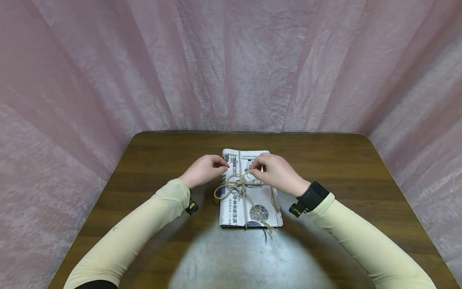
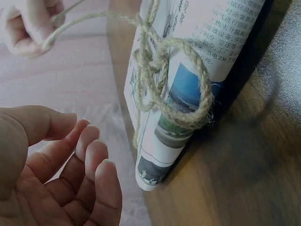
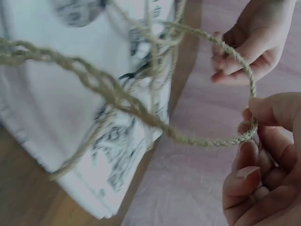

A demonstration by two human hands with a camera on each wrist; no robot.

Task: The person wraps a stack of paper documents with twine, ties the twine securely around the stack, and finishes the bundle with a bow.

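Note:
A folded newspaper bundle lies on the brown table, tied crosswise with jute twine knotted at its middle. My right hand hovers over the bundle and pinches a loop of the twine between thumb and fingers. My left hand is at the bundle's left edge. In the left wrist view the left hand has loosely curled fingers with nothing between them. A second twine loop hangs over the paper's edge.
Pink cloth hangs behind and beside the table. A loose twine tail trails off the bundle's near edge. Bare wood shows on both sides of the bundle.

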